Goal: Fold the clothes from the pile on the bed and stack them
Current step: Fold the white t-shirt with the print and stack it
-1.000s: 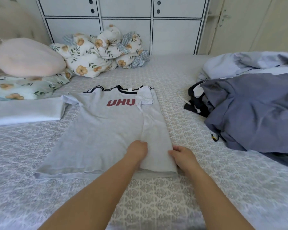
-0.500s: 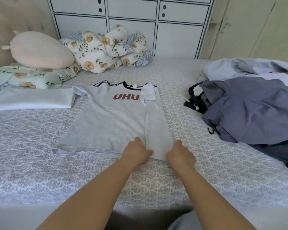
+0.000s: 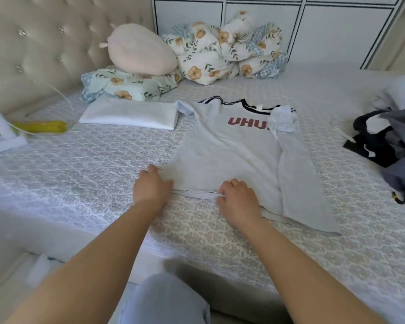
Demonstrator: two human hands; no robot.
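The grey T-shirt (image 3: 229, 146) is laid flat, front up, a little right of the middle of the frame on the patterned bed (image 3: 103, 164), collar toward the top and red lettering across the chest. Its right-hand side has been folded inward, so that a long strip and the sleeve lie over the body; the side toward frame left is not yet folded. The left hand (image 3: 151, 187) is placed at the lower left corner of the hem, fingers curled onto the cloth there, though whether the cloth is pinched or only pressed cannot be told. The right hand (image 3: 237, 198) is set on the hem near its middle, fingers bent down on the edge.

The step in hand is judged to be the fold of the left side. It would be done well if the hem corner were gripped firmly, the shoulder taken at the same line, and the strip carried across to match the width of the fold already made, then smoothed flat.

A folded white garment (image 3: 129, 114) lies at upper left, just beside the shirt's free sleeve, where the stack is presumably being built. The pile of unfolded clothes (image 3: 400, 146) is at the right edge. Pillows (image 3: 131, 86) and a bundled floral quilt (image 3: 222, 47) lie toward the top.
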